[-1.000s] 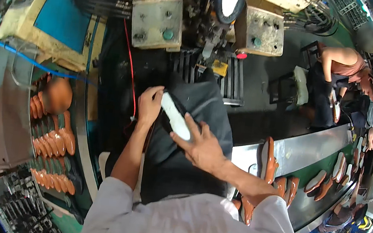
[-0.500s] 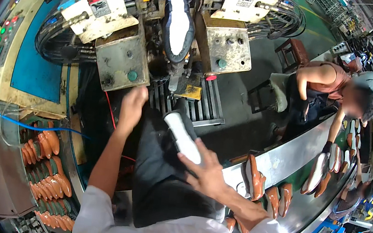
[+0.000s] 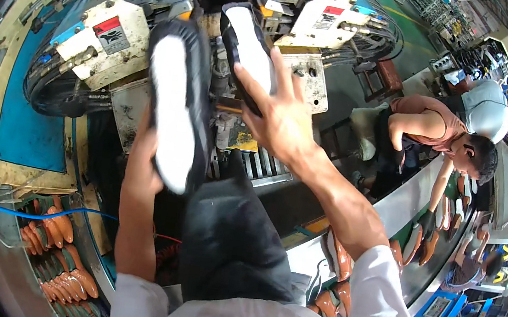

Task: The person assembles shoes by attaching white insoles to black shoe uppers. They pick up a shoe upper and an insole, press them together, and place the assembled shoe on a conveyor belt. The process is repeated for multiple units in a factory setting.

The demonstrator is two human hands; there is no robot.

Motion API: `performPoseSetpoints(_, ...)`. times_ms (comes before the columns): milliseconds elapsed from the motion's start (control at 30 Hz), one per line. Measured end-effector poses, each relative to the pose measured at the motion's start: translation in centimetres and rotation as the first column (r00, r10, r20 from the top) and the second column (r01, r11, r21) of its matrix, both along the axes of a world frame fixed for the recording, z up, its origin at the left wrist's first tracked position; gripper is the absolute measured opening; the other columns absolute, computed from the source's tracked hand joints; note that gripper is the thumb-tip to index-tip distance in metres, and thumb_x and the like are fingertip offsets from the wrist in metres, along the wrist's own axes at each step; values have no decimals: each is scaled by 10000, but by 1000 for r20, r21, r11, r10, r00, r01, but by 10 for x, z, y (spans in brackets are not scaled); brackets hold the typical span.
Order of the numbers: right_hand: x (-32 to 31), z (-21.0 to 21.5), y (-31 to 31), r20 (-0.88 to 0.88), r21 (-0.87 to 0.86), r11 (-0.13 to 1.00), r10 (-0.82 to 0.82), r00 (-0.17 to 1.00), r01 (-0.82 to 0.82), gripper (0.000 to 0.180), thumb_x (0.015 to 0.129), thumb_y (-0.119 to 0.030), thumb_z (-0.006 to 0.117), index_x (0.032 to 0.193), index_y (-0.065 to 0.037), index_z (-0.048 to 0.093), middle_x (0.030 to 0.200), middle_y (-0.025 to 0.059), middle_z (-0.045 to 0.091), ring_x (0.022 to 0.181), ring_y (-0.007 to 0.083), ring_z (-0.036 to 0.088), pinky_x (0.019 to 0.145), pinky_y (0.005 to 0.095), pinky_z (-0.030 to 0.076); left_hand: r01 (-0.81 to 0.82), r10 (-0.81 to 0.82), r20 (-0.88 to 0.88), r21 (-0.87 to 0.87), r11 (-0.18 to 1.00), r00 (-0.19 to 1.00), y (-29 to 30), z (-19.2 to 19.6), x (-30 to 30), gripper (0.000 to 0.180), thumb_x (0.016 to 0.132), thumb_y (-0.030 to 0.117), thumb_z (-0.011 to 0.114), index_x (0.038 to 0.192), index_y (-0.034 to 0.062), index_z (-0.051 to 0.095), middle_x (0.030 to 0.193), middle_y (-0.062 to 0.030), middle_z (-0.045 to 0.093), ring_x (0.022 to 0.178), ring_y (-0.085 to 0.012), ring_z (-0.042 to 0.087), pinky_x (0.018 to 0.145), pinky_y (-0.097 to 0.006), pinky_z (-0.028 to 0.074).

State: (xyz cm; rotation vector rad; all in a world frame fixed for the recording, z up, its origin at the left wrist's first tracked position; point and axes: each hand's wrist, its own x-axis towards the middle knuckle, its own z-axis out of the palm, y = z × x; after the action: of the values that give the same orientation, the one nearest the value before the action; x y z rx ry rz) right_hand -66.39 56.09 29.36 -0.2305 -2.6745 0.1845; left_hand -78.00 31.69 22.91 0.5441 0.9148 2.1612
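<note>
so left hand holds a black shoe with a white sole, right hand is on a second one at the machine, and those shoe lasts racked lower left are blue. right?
Not quite. The left hand does hold the black shoe with a white sole, and the right hand is on the second shoe at the machine. But the head view shows the racked lasts are orange-brown, not blue.

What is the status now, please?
Left hand holds one black shoe, white sole up. Right hand grips second shoe at machine. Nothing between them.

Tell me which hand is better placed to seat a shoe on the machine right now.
Probably the right hand: its black shoe with the white sole is already up against the machine. The left hand holds the other shoe lower, out in front.
</note>
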Motion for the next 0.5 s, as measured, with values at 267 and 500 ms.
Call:
performPoseSetpoints(267, -71, -59, -28, -31, -41, 994, -98, 995, 97, 760, 901, -246, 791, 1592, -373, 501, 1666, 324, 261, 1251, 581, 511, 974, 611, 567, 200, -197, -46, 79, 977, 979, -106, -15, 84, 1092, 841, 807, 655, 1546, 4, 427, 1250, -304, 636, 1046, -486, 682, 869, -645, 565)
performPoseSetpoints(500, -71, -73, -16, -264, 95, 993, 87, 960, -64, 668, 896, -187, 766, 1528, -107, 562, 1603, 299, 420, 1512, 484, 378, 1242, 585, 321, 267, -337, 97, 428, 864, 936, -103, -48, 107, 1002, 873, 562, 839, 1606, 57, 380, 1387, -298, 555, 1224, -545, 599, 1018, -662, 498)
